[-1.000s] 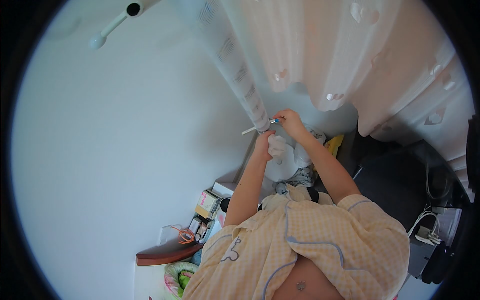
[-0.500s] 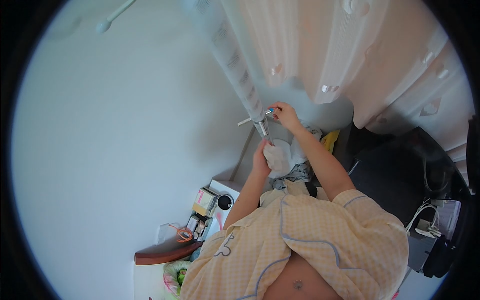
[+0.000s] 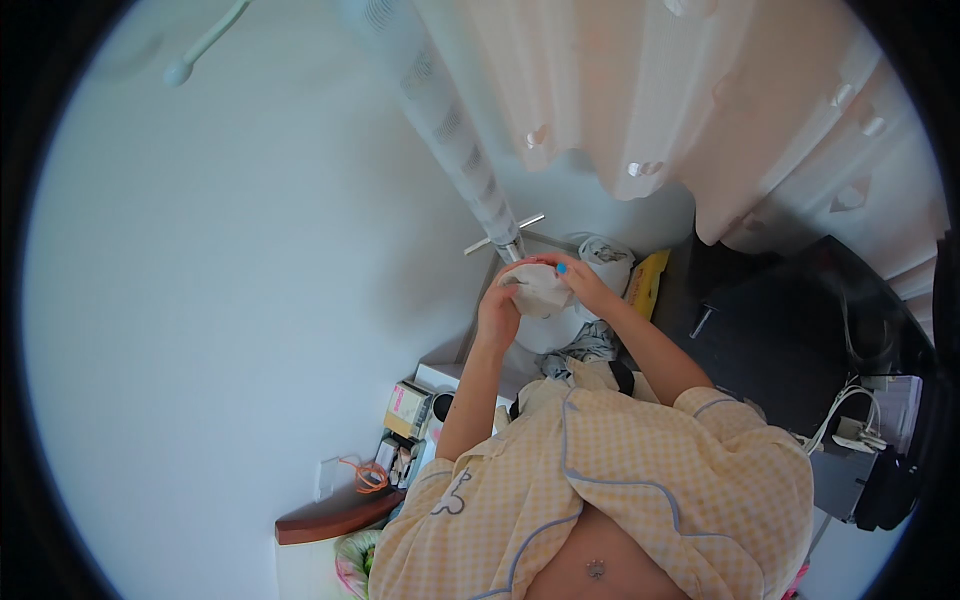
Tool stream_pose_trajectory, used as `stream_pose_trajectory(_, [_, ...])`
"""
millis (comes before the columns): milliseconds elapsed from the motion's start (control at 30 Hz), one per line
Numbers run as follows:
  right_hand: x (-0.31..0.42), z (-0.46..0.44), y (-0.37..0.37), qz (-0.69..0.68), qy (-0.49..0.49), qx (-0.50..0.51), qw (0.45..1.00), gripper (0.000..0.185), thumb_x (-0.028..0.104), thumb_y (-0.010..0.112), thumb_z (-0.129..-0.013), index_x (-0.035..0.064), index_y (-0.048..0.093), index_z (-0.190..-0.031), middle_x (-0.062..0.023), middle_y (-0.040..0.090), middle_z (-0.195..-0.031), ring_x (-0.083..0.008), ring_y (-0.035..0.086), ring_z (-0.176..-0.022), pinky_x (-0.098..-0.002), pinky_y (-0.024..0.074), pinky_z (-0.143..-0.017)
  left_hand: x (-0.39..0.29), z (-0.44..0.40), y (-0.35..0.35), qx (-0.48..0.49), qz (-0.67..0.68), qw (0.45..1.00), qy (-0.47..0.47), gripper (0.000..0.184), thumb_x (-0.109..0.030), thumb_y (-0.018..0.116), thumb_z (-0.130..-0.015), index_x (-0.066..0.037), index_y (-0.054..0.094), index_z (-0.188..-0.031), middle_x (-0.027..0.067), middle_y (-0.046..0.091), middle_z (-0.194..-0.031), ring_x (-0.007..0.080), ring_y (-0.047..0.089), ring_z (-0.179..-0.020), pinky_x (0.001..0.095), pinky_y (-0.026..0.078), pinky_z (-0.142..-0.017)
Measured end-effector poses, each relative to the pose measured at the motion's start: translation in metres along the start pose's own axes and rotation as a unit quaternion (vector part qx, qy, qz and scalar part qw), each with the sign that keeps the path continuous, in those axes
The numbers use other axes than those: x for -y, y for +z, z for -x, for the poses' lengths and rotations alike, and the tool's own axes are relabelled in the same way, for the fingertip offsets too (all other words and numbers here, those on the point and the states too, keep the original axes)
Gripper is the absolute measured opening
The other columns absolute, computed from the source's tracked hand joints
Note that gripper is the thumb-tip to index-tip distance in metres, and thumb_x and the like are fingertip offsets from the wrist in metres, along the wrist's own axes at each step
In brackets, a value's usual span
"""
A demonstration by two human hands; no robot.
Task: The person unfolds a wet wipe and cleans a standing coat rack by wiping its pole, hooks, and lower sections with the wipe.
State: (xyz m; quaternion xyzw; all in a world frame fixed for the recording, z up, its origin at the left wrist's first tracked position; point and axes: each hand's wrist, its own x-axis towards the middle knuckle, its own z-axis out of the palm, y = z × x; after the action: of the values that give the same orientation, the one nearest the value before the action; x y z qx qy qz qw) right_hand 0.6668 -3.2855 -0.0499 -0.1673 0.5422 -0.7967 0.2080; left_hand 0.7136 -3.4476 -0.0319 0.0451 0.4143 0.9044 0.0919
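Observation:
Both hands hold a small off-white cloth item point(image 3: 541, 294), rounded and soft, whose exact kind I cannot make out. My left hand point(image 3: 499, 312) grips its left edge, fingers curled over the rim. My right hand point(image 3: 588, 284) pinches the right edge; a small blue spot shows at its thumb. Just beyond the hands, a pole wrapped in translucent, grey-patterned film point(image 3: 455, 130) slants down to a metal fitting. A thin crossbar point(image 3: 478, 246) sticks out on both sides there. Neither hand touches the crossbar.
Below the hands lie white and grey cloths point(image 3: 590, 343) and a yellow packet point(image 3: 648, 283). To the right stands a black surface point(image 3: 780, 330) with white cables point(image 3: 846, 410). A pale curtain point(image 3: 640, 90) hangs ahead. Small boxes point(image 3: 407, 408) sit at left by the wall.
My right hand has left the crossbar and come down to the cloth item, which both hands now hold. My left hand has moved slightly left, and the cloth is spread rounder.

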Motion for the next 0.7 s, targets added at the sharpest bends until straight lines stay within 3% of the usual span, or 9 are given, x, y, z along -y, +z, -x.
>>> stream_pose_trajectory(100, [0.005, 0.006, 0.0, 0.034, -0.022, 0.014, 0.999, 0.03, 0.014, 0.05, -0.082, 0.0016, 0.052, -0.109, -0.0063, 0.054, -0.104, -0.0131, 0.051, -0.095, -0.0263, 0.0404, -0.083, 0.001, -0.005, 0.009, -0.043, 0.015, 0.998, -0.032, 0.037, -0.018, 0.041, -0.082, 0.002, 0.046, -0.112, 0.0121, 0.05, -0.113, 0.0225, 0.045, -0.108, 0.0341, 0.033, -0.094])
stream_pose_trajectory(167, [0.001, 0.007, -0.006, 0.207, -0.054, -0.02, 0.977, 0.029, 0.014, 0.051, -0.081, 0.0008, 0.053, -0.106, -0.0051, 0.055, -0.1, -0.0127, 0.051, -0.092, -0.0255, 0.0415, -0.079, 0.008, -0.011, 0.009, -0.086, -0.044, 0.994, -0.057, 0.037, -0.022, 0.048, -0.082, 0.001, 0.049, -0.111, 0.0088, 0.054, -0.108, 0.0165, 0.052, -0.097, 0.0282, 0.04, -0.084])
stream_pose_trajectory(200, [0.006, 0.007, -0.01, 0.206, -0.053, -0.024, 0.977, 0.029, 0.014, 0.051, -0.081, 0.0008, 0.053, -0.106, -0.0051, 0.055, -0.1, -0.0127, 0.051, -0.092, -0.0255, 0.0415, -0.079, 0.008, -0.012, 0.012, -0.084, -0.044, 0.994, -0.061, 0.037, -0.022, 0.048, -0.082, 0.001, 0.049, -0.111, 0.0088, 0.054, -0.108, 0.0165, 0.052, -0.097, 0.0282, 0.04, -0.084])
stream_pose_trajectory(267, [0.017, 0.007, -0.021, 0.173, 0.179, -0.01, 0.969, 0.038, 0.014, 0.051, -0.081, 0.0004, 0.046, -0.116, -0.0057, 0.053, -0.101, -0.0132, 0.05, -0.092, -0.0255, 0.0389, -0.08, 0.005, -0.011, 0.016, -0.091, -0.118, 0.987, -0.052, 0.03, -0.012, 0.049, -0.079, -0.001, 0.052, -0.107, 0.0063, 0.056, -0.1, 0.0123, 0.053, -0.089, 0.0233, 0.042, -0.075])
stream_pose_trajectory(300, [0.017, 0.006, -0.025, 0.172, 0.18, -0.012, 0.969, 0.038, 0.014, 0.051, -0.081, 0.0004, 0.046, -0.116, -0.0057, 0.053, -0.101, -0.0132, 0.05, -0.092, -0.0255, 0.0389, -0.08, 0.006, -0.011, 0.015, -0.09, -0.118, 0.987, -0.055, 0.03, -0.012, 0.049, -0.079, -0.001, 0.052, -0.107, 0.0063, 0.056, -0.1, 0.0123, 0.053, -0.089, 0.0233, 0.042, -0.075])
stream_pose_trajectory(367, [0.015, 0.006, -0.029, -0.025, 0.147, -0.113, 0.982, 0.035, 0.015, 0.05, -0.082, 0.0007, 0.047, -0.113, -0.0041, 0.054, -0.093, -0.0116, 0.052, -0.083, -0.0243, 0.0416, -0.071, 0.007, -0.01, 0.009, -0.095, -0.225, 0.967, -0.07, 0.025, -0.006, 0.048, -0.077, -0.002, 0.052, -0.101, 0.0067, 0.056, -0.095, 0.0154, 0.053, -0.091, 0.026, 0.042, -0.079])
stream_pose_trajectory(500, [0.023, 0.002, -0.034, -0.02, 0.13, -0.106, 0.986, 0.034, 0.018, 0.049, -0.082, -0.0004, 0.047, -0.111, -0.0051, 0.055, -0.091, -0.0114, 0.053, -0.078, -0.0246, 0.0433, -0.067, 0.004, -0.016, -0.003, -0.049, -0.293, 0.948, -0.117, 0.019, -0.006, 0.047, -0.076, -0.003, 0.051, -0.095, 0.0047, 0.055, -0.088, 0.0129, 0.053, -0.085, 0.0246, 0.042, -0.074])
stream_pose_trajectory(567, [0.044, 0.002, -0.029, -0.042, 0.209, -0.159, 0.964, 0.033, 0.021, 0.051, -0.082, -0.0002, 0.05, -0.106, -0.0053, 0.056, -0.091, -0.0114, 0.053, -0.078, -0.0246, 0.0445, -0.062, 0.003, -0.019, -0.002, -0.076, -0.293, 0.939, -0.165, 0.018, -0.004, 0.049, -0.074, -0.003, 0.051, -0.092, 0.0013, 0.053, -0.081, 0.0082, 0.05, -0.072, 0.021, 0.039, -0.063])
stream_pose_trajectory(700, [0.047, -0.006, -0.045, -0.088, 0.259, -0.05, 0.961, 0.032, 0.021, 0.055, -0.078, 0.0009, 0.052, -0.103, -0.0061, 0.056, -0.092, -0.0109, 0.054, -0.078, -0.024, 0.045, -0.063, 0.006, -0.025, -0.001, -0.119, -0.232, 0.957, -0.129, 0.018, -0.005, 0.05, -0.077, -0.003, 0.05, -0.094, 0.001, 0.053, -0.077, 0.0076, 0.049, -0.068, 0.02, 0.039, -0.06])
